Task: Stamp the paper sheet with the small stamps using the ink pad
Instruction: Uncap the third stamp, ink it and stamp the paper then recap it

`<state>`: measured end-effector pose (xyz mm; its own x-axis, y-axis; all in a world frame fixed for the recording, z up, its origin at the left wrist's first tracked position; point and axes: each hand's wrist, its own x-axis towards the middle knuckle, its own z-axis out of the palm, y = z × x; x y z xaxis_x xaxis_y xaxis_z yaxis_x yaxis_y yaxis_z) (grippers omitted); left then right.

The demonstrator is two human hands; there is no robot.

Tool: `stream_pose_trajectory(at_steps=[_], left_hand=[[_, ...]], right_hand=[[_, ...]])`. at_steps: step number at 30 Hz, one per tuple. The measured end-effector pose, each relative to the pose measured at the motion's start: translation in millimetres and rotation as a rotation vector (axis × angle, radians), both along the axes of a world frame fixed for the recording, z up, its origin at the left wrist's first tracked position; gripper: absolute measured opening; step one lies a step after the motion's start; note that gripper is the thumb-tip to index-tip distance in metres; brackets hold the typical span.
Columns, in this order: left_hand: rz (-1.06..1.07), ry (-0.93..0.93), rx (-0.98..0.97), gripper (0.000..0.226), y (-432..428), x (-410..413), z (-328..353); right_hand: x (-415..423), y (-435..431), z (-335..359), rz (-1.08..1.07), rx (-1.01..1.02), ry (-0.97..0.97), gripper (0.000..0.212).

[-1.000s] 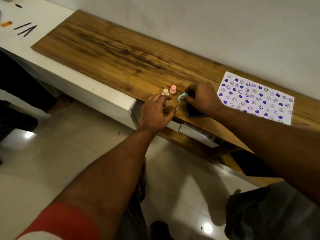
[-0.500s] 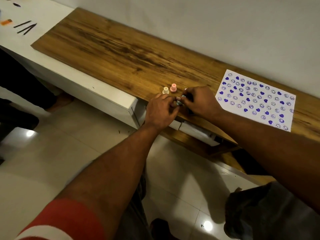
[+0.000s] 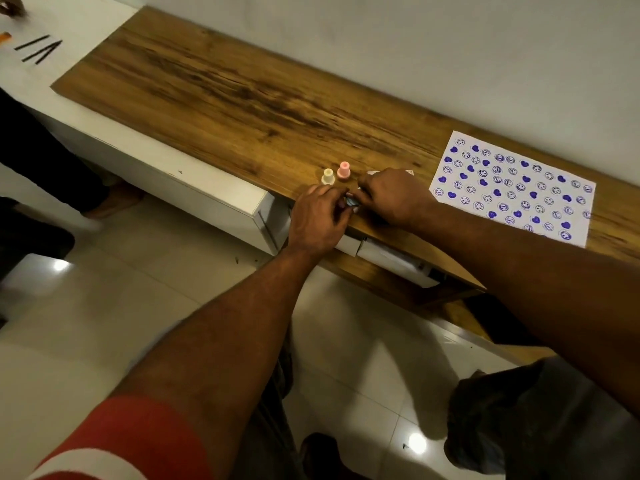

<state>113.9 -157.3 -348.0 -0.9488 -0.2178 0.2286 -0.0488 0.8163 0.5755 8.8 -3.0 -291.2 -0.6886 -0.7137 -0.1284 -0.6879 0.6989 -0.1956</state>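
Observation:
A white paper sheet (image 3: pixel 512 188) covered with purple heart and smiley prints lies at the right on the wooden top (image 3: pixel 242 98). A cream stamp (image 3: pixel 327 176) and a pink stamp (image 3: pixel 344 170) stand upright near the front edge. My left hand (image 3: pixel 317 220) and my right hand (image 3: pixel 393 199) meet just right of them, fingertips together around a small teal stamp (image 3: pixel 352 202), of which only a sliver shows. The ink pad is hidden under my right hand; a light edge (image 3: pixel 372 173) peeks out behind it.
A white cabinet (image 3: pixel 194 188) runs below and left of the wooden top, with dark sticks (image 3: pixel 38 51) on its far left surface. Someone else's hand (image 3: pixel 10 6) shows at the top left corner. The wall stands right behind the paper. Tiled floor lies below.
My left hand has moved right from beside the cream stamp to meet my right hand. The teal stamp, clearly seen in my right fingers before, is now pinched between both hands.

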Motion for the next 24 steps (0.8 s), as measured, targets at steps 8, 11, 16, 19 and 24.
stream_pose_trajectory(at_steps=[8,11,16,19,24], left_hand=[[-0.014,-0.025,-0.002,0.036,-3.3,0.1,-5.1],[0.001,-0.031,-0.022,0.033,-0.3,0.0,-5.5],[0.030,-0.043,-0.013,0.036,2.6,-0.7,-1.7],[0.033,-0.064,-0.006,0.042,1.7,0.0,-0.6],[0.019,-0.044,-0.040,0.052,1.7,6.4,3.0]], right_hand=[[-2.5,0.1,-8.9,0.080,-0.007,0.010,0.039],[-1.8,2.4,-4.6,0.041,-0.003,-0.032,0.040],[3.2,21.1,9.8,-0.054,-0.112,0.013,0.045],[9.2,42.8,14.5,-0.135,-0.145,0.043,0.044],[15.4,76.2,12.7,-0.228,-0.127,0.104,0.052]])
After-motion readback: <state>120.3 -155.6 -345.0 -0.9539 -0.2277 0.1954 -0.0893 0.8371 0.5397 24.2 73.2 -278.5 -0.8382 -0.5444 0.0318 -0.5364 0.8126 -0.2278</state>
